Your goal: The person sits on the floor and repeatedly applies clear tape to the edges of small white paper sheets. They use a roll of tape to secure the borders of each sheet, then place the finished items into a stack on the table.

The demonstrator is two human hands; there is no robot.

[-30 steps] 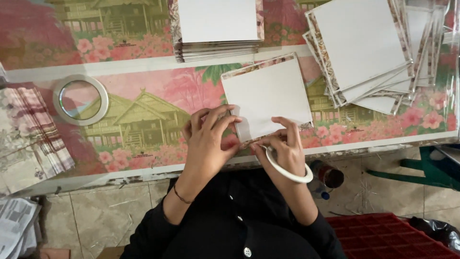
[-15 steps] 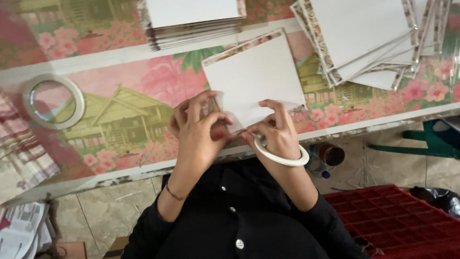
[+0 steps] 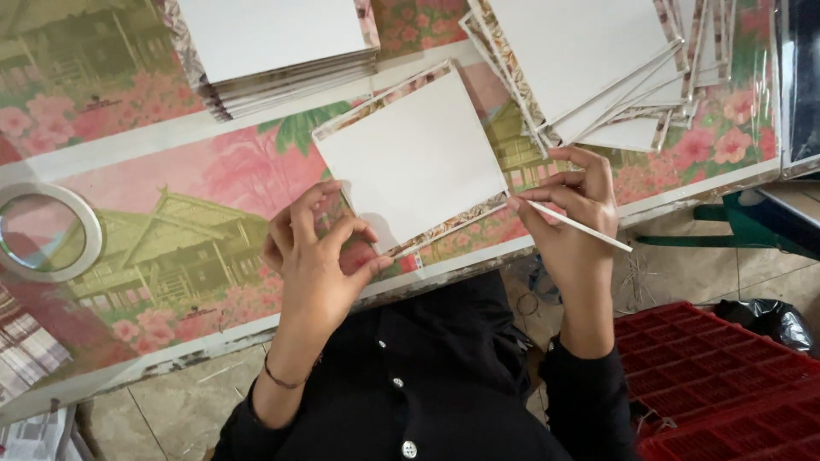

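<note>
1. At the lower edge of the frame a black buttoned garment (image 3: 427, 384) fills the middle; the person's face is out of view.
2. In the lower right a red plastic crate (image 3: 726, 384) stands on the tiled floor, its grid top partly cut off by the frame edge; what it holds cannot be made out. Beside it lies a dark bag (image 3: 769, 318), contents hidden.
3. The left hand (image 3: 318, 256), a thin band at its wrist, has its fingers curled and pinched narrowly at the near left corner of the white square card (image 3: 414, 158), touching its patterned border.
4. The right hand (image 3: 574, 218) is closed on a thin white tape ring (image 3: 581, 229), seen edge-on as a slim strip; its fingertips meet the card's near right corner.
5. The card lies flat, tilted, in the centre of the surface (image 3: 171, 248), which is covered in a pink and green print of houses and flowers.
6. At the left edge sits a larger tape roll (image 3: 47, 230), partly cropped.
7. Upper left, a neat stack of cards (image 3: 273, 43) is cut off by the top edge.
8. Upper right, a fanned pile of cards (image 3: 598, 60) overlaps loosely; a dark glossy sheet (image 3: 803, 77) at the far right is hard to identify.
</note>
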